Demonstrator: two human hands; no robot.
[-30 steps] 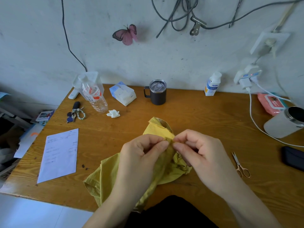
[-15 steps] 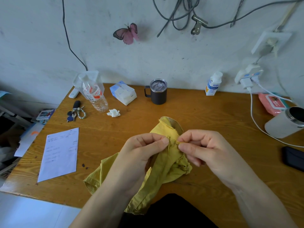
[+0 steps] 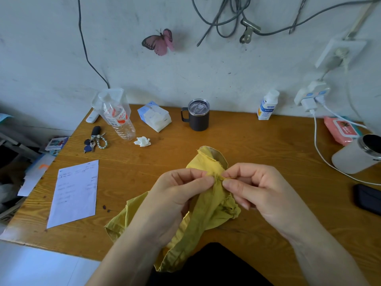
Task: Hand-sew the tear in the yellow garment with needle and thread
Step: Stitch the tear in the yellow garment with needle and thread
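1. My left hand (image 3: 177,195) pinches a fold of the yellow garment (image 3: 208,205) between thumb and forefinger, lifted a little above the tabletop (image 3: 257,145).
2. My right hand (image 3: 253,188) is pinched shut just beside it, thumb and forefinger meeting at the same bunched spot in the cloth. A short yellowish strand shows at those fingertips; I cannot tell whether it is thread or needle, it is too fine to make out.
3. The rest of the garment hangs from my hands, its lower part spread on the near edge of the tabletop and drooping over it toward my lap.
4. A raw, frayed edge of the cloth stands up behind my fingers.
5. A sheet of paper (image 3: 75,193) lies flat to my left, well apart from the garment.
6. Farther back sit a plastic bottle (image 3: 118,118), a bunch of keys (image 3: 94,140), a crumpled tissue (image 3: 142,141) and a dark lidded mug (image 3: 198,114).
7. To my right, a white cable (image 3: 317,147) runs across the tabletop past a white cylindrical container (image 3: 356,154).
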